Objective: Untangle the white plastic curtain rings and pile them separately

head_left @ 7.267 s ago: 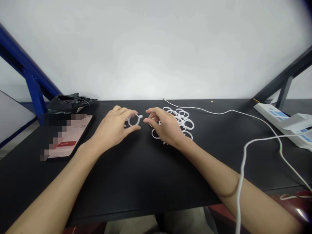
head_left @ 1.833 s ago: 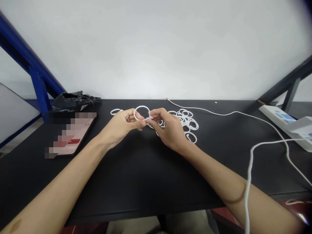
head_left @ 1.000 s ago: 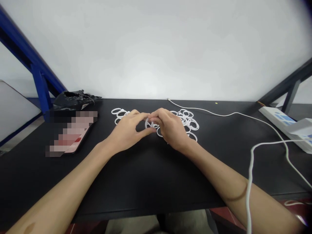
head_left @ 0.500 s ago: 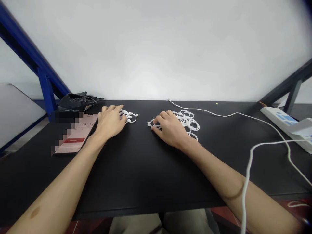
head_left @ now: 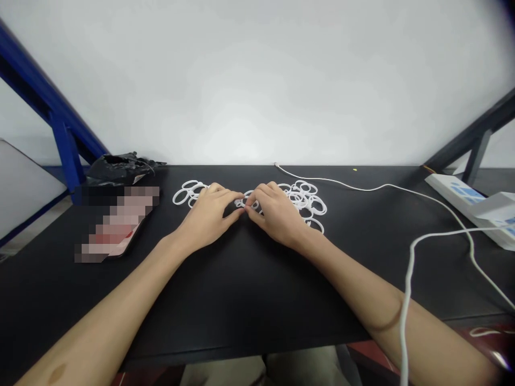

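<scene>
Near the middle of the black table, my right hand [head_left: 276,212] pinches a thin white loop [head_left: 250,194] between thumb and fingertips. Small knobs show at its left end. My left hand [head_left: 211,212] reaches in from the left, its thumb and index finger apart on either side of those knobs, its fingertips close to my right ones. Behind and left of my left hand lie several white loops [head_left: 180,197], partly covered by it. A bigger pile of white loops [head_left: 317,204] rests beside my right hand, which hides some of them.
A pink-screened phone [head_left: 145,206], partly blurred out, lies on the left of the black table [head_left: 225,300]. Behind it is a crumpled black plastic bag [head_left: 120,169]. A white cable [head_left: 364,189] runs across the right side, near a white and blue box [head_left: 462,193].
My left hand has moved right, from beside the phone to my right hand, uncovering the loops on the left. My right hand has stayed almost in place. The view has shifted slightly.
</scene>
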### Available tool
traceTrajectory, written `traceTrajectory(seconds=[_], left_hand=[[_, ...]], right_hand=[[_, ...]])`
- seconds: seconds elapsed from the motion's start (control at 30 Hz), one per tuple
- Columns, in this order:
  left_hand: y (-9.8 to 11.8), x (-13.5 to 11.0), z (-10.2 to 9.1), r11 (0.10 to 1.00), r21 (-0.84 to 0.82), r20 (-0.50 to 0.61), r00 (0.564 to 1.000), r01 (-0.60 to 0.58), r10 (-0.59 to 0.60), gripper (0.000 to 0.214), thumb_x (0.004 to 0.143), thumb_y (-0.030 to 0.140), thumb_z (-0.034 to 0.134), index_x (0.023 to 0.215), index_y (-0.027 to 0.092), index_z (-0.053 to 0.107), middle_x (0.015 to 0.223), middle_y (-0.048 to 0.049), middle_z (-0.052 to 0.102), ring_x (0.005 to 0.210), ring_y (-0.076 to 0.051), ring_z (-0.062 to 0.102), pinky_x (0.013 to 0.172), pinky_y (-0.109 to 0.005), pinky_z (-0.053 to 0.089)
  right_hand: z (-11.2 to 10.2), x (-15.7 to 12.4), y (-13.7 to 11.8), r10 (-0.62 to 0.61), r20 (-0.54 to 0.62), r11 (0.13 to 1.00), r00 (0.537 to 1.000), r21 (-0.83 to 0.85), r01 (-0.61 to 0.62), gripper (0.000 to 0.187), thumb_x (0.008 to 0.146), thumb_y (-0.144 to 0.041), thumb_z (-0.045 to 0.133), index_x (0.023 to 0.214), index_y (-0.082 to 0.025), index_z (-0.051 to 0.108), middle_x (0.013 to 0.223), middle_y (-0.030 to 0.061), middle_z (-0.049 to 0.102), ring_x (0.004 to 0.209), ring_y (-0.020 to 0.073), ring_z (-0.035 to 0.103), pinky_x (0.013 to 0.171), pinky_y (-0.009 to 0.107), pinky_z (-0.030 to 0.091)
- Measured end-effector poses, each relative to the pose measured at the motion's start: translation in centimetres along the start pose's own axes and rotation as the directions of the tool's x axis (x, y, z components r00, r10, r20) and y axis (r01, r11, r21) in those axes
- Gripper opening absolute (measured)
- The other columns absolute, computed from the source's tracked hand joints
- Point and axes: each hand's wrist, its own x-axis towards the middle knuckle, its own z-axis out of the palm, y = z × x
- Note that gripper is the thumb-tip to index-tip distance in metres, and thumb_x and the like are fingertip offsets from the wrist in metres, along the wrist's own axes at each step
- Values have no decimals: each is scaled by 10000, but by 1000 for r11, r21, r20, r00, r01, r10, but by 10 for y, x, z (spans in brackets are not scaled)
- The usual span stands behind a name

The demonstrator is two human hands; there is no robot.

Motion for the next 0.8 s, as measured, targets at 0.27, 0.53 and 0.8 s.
traceTrajectory(seconds=[0.27, 0.53, 0.8], left_hand=[[-3, 2, -3, 999, -34, -48, 998, 36, -38, 219, 942, 318, 518, 1070, 243, 679, 1019, -41, 736, 963, -253, 537, 855, -386, 443], [-6, 1, -4, 999, -36, -65, 998, 5, -7, 153, 923, 312, 570, 986, 239, 688, 947, -32, 731, 927, -237, 528, 823, -360, 439], [-9, 0, -5, 998, 21, -80, 995, -58, 60, 81, 908, 221, 602, 938, 214, 677, 918, -23, 701, 886, -211, 512, 800, -343, 449]], right_hand=[[2, -1, 4, 8, 18, 999, 1000, -49, -7, 250, 887, -70, 465, 1066, -131, 630, 1048, 121, 664, 937, 249, 521, 868, 398, 447], [4, -2, 11, 73, 139, 987, 988, -151, -52, 195, 959, -148, 490, 999, -138, 681, 1015, 106, 651, 890, 236, 514, 860, 371, 425], [3, -1, 8, 163, 52, 953, 985, -267, -144, 216, 988, -187, 464, 986, -110, 666, 1016, 129, 650, 901, 247, 527, 824, 361, 405]])
